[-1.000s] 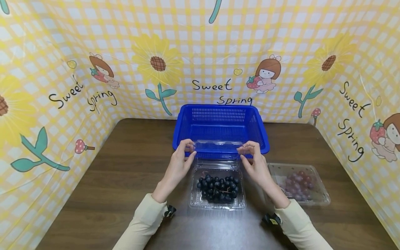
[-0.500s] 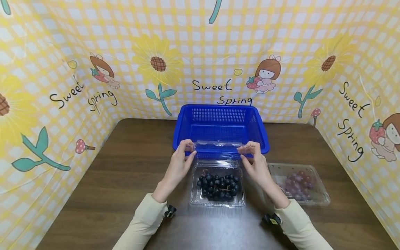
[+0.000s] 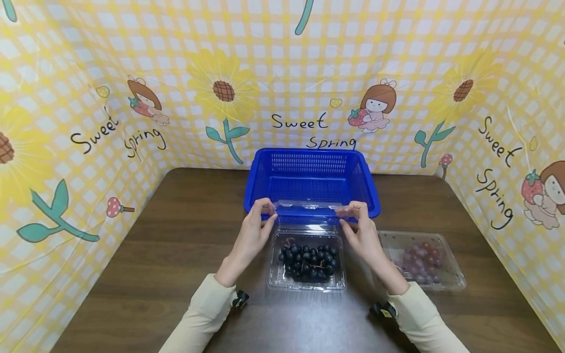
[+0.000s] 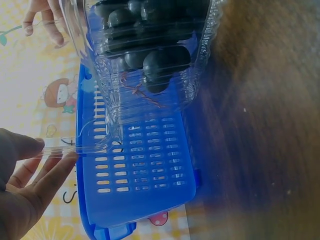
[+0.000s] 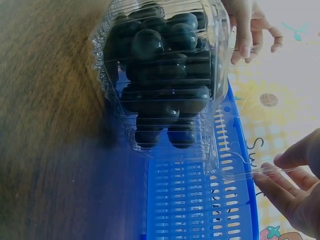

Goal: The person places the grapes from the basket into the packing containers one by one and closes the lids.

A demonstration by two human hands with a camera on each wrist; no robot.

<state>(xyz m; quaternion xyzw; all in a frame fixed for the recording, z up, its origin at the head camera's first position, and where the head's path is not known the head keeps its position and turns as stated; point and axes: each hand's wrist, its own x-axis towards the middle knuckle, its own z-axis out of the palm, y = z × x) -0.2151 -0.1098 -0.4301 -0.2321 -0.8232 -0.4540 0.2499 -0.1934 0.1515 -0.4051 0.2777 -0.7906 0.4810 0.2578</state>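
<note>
A clear plastic clamshell box (image 3: 273, 274) stands on the table with a bunch of dark grapes (image 3: 309, 262) inside. Its clear lid (image 3: 309, 211) is folded back on the far side, towards the blue basket. My left hand (image 3: 257, 223) pinches the lid's left edge between thumb and fingers, as the left wrist view shows close up. On the opposite edge, my right hand (image 3: 362, 230) pinches the lid the same way. Seen from the right wrist, the dark grapes (image 5: 165, 70) lie behind the ribbed box wall.
Behind the lid is a blue perforated basket (image 3: 371, 196), against a yellow checked cloth (image 3: 282, 73). To the right, a second clear box (image 3: 454, 274) with reddish grapes (image 3: 423, 262) lies near my right forearm. Everything stands on a brown wooden table (image 3: 145, 274).
The clamshell box with the dark grapes has shifted slightly away from me, towards the basket. Both hands keep their pinch on the lid and have barely moved.
</note>
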